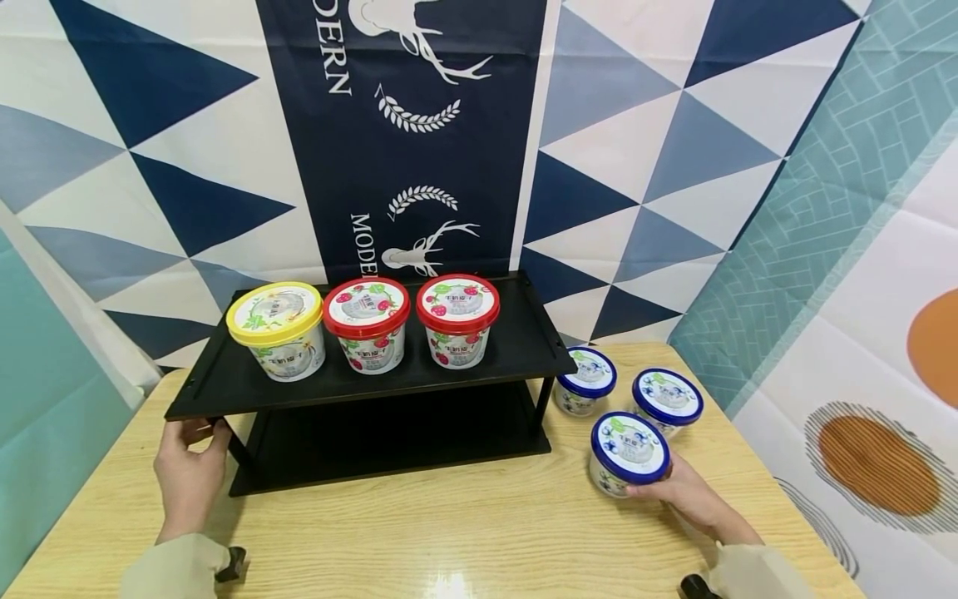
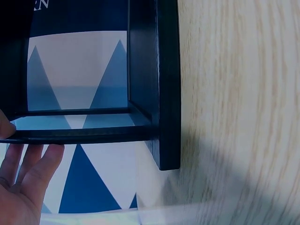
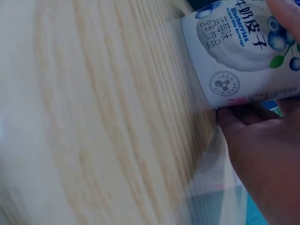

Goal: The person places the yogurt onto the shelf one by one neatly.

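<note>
My left hand (image 1: 190, 474) pinches the front left leg of a black two-tier rack (image 1: 389, 387). The left wrist view has the thumb on one side of that leg (image 2: 84, 136) and the fingertips (image 2: 55, 149) on the other. A white tub with a blue lid (image 1: 630, 448) is in my right hand (image 1: 692, 499), thumb and fingers round its side. Blueberries are printed on this milk drink tub (image 3: 243, 51) in the right wrist view. On the rack's top tier stand a yellow-lidded tub (image 1: 277, 329) and two red-lidded tubs (image 1: 367, 323), all upright.
Two more blue-lidded tubs, one by the rack (image 1: 587, 378) and one farther right (image 1: 666, 395), stand on the wooden table (image 1: 449, 524). Patterned cloth (image 1: 599, 166) hangs behind the rack and along the sides. The rack's lower tier (image 1: 389, 433) lies under the top one.
</note>
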The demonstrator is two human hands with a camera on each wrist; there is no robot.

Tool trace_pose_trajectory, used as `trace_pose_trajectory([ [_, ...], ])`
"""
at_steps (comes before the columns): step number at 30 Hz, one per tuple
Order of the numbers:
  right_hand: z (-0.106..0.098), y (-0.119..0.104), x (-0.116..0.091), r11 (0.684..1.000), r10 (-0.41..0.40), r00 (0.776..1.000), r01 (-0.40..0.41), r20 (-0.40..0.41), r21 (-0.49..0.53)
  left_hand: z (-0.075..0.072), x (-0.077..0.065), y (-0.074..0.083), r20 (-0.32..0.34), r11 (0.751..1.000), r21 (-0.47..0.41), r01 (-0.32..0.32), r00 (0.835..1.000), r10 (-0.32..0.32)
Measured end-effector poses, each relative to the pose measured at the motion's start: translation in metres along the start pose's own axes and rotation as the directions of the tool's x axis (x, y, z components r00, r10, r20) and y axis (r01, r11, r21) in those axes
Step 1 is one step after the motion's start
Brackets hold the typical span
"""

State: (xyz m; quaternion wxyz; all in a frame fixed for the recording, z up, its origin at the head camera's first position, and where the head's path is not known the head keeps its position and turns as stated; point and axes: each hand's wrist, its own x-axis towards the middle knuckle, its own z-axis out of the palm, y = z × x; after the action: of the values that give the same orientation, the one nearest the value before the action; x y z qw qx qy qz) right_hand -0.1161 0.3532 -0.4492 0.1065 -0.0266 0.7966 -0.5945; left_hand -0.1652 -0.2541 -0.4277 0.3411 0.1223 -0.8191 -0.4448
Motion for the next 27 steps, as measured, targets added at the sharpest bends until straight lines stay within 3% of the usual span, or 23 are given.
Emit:
trace_pose_trajectory([
  [10, 0.0018, 0.0040, -0.0002, 0.999, -0.018, 1.000, 0.018, -0.013, 0.039, 0.0004, 0.0002, -0.0017, -0.007, 1.000, 0.003, -0.008, 1.000, 0.008],
  [23, 0.0009, 0.0020, -0.0015, 0.994, -0.046, 0.998, 0.041, 0.040, 0.104, 0.0004, 0.0005, -0.0002, -0.003, 1.000, -0.005, -0.005, 1.000, 0.005],
  [27, 0.0002, -0.0020, -0.0002, 0.996, -0.077, 0.997, 0.076, 0.024, 0.052, 0.0000, 0.0004, -0.0002, -0.001, 1.000, -0.006, -0.002, 1.000, 0.002],
])
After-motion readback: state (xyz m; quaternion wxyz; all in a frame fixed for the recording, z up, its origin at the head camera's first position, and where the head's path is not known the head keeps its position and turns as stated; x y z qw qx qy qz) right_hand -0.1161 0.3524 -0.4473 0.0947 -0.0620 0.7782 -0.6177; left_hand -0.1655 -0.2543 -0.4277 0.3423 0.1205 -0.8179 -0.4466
